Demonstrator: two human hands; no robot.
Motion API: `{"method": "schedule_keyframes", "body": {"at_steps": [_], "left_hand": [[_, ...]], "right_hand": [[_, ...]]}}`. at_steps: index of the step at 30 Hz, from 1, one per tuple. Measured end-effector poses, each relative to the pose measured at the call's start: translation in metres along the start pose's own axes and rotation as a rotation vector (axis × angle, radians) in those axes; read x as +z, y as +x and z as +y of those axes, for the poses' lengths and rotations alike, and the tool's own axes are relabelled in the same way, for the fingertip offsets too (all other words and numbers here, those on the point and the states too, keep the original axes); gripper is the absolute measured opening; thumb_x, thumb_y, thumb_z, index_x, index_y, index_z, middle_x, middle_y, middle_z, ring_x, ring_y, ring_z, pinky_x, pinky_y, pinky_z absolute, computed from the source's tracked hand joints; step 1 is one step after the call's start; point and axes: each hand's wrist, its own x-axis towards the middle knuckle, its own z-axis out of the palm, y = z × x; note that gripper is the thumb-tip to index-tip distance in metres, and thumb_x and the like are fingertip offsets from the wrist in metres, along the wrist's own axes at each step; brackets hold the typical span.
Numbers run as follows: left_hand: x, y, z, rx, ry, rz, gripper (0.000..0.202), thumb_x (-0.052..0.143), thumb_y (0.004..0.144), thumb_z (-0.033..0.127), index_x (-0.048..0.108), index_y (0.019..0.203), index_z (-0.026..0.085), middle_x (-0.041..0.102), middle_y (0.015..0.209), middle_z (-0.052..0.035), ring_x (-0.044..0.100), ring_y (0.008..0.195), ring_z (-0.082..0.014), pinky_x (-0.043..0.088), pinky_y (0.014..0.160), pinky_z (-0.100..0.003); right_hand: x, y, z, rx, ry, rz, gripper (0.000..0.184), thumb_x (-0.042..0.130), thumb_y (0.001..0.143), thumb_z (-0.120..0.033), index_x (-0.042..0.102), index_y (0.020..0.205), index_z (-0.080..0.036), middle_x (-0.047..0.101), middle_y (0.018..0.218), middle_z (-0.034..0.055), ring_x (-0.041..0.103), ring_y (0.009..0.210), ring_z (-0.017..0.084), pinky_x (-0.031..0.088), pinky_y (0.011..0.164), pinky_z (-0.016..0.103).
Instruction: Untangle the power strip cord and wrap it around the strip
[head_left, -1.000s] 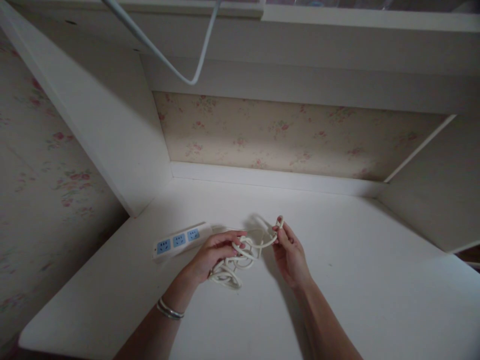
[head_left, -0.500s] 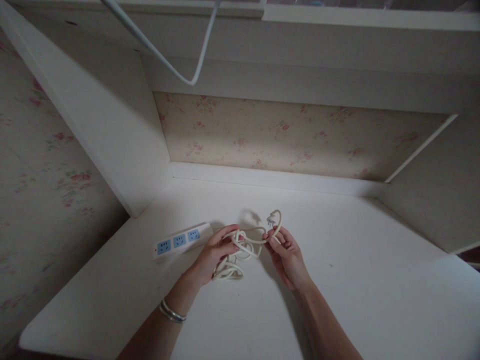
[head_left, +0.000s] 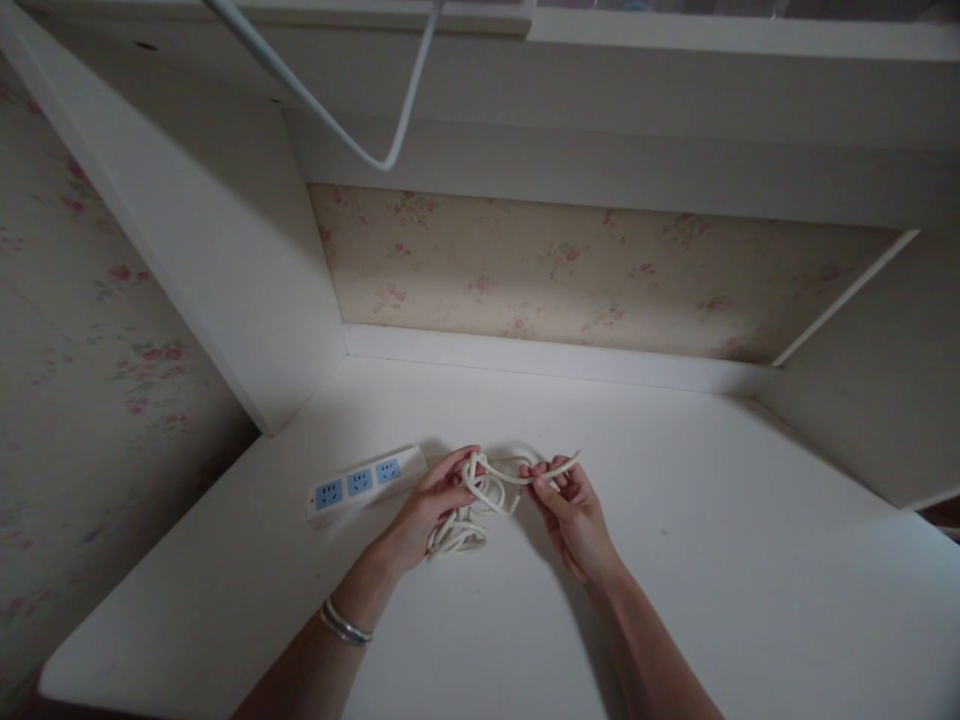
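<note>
A white power strip with three blue socket panels lies on the desk to the left. Its cream power cord is bunched in loops between my hands. My left hand, with silver bracelets at the wrist, is closed around the looped, knotted part. Further right, my right hand pinches a single strand between thumb and fingers. A short length of that strand sticks out past the right fingers. I cannot make out the plug now.
The white desk runs to a low back ledge below floral wallpaper. A white side panel rises at left. Overhead hang a shelf and a bent pale rod or cable.
The cord end at my right hand has swung from an upward curl with the plug showing to a nearly straight piece pointing right. Both hands stay nearly in place.
</note>
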Motion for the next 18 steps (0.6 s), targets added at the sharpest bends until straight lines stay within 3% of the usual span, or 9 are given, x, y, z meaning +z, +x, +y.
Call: {"method": "schedule_keyframes", "body": {"at_steps": [5,9,14,18], "left_hand": [[0.007,-0.004,-0.003,-0.016,-0.068,-0.115,0.056,0.067,0.068,0.014,0.051,0.120,0.026,0.062,0.102,-0.0017,0.060,0.075,-0.0125,0.044,0.059,-0.019],[0.014,-0.005,-0.003,-0.040,-0.124,-0.192,0.039,0.065,0.070,0.016,0.054,0.106,0.024,0.060,0.089,0.0007,0.054,0.059,-0.0077,0.037,0.047,-0.015],[0.014,0.004,-0.010,-0.047,-0.172,-0.057,0.028,0.064,0.068,0.015,0.057,0.095,0.019,0.064,0.084,-0.0014,0.060,0.064,-0.0106,0.046,0.056,-0.019],[0.012,0.012,-0.020,-0.032,-0.091,0.073,0.027,0.070,0.070,0.021,0.057,0.093,0.017,0.065,0.079,-0.0013,0.061,0.063,-0.0116,0.047,0.056,-0.020]], "right_hand": [[0.007,-0.003,0.003,0.015,0.019,-0.027,0.031,0.081,0.066,-0.021,0.056,0.083,-0.023,0.063,0.087,-0.0028,0.062,0.097,0.016,0.047,0.090,0.031],[0.010,-0.003,0.010,-0.016,-0.045,-0.070,0.022,0.077,0.072,-0.021,0.057,0.082,-0.021,0.064,0.085,-0.0016,0.062,0.089,0.015,0.047,0.084,0.029],[0.008,-0.001,0.014,-0.017,-0.108,-0.077,0.019,0.077,0.072,-0.021,0.061,0.082,-0.020,0.068,0.086,-0.0001,0.062,0.078,0.014,0.047,0.072,0.026],[0.006,0.000,0.009,0.077,0.009,-0.033,0.028,0.078,0.069,-0.021,0.067,0.095,-0.022,0.068,0.089,0.0000,0.061,0.074,0.012,0.050,0.066,0.024]]}}
